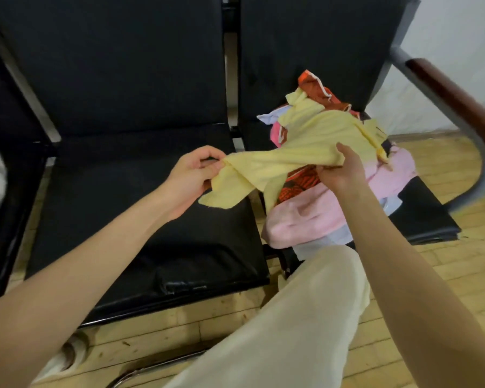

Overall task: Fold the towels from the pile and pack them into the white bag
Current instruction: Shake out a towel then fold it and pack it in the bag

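The left hand [192, 175] pinched one end of the yellow towel [297, 152]; the right hand [340, 166] gripped its middle. The towel hung partly lifted above the pile [305, 217], which lay on the right-hand black seat [426, 217].

Cream trousers [286, 326], bare forearms

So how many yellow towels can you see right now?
1. The yellow towel is stretched between the left hand and right hand, above the pile on the right-hand seat. More could be buried underneath.
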Tool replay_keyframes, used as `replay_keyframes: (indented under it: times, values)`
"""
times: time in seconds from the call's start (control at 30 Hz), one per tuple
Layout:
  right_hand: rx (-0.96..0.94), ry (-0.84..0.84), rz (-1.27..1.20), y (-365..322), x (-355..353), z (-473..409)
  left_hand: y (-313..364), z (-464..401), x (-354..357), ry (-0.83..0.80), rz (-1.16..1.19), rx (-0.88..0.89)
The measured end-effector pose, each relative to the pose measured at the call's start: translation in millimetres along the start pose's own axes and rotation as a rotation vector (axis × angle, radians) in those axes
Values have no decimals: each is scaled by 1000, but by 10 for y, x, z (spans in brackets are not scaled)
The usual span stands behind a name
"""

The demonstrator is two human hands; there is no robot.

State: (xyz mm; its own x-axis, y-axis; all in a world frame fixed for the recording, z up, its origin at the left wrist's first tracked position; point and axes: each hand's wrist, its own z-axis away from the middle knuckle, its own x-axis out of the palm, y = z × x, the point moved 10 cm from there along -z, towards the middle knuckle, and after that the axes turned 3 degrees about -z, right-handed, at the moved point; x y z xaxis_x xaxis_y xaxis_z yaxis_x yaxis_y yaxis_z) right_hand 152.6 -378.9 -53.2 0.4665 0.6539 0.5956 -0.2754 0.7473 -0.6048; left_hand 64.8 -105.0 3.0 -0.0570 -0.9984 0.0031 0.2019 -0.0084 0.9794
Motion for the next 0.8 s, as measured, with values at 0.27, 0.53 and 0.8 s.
replay_keyframes:
  times: [0.27,0.53,0.8]
  values:
    - [-81,75,88,370,180,148,-512,468,-1261,522,83,-148]
    - [-163,-176,286,836,897,641,-889,992,-2140,807,135,-209]
    - [9,-420,792,2099,1480,1500,-1117,1329,-2844,925,-43,-162]
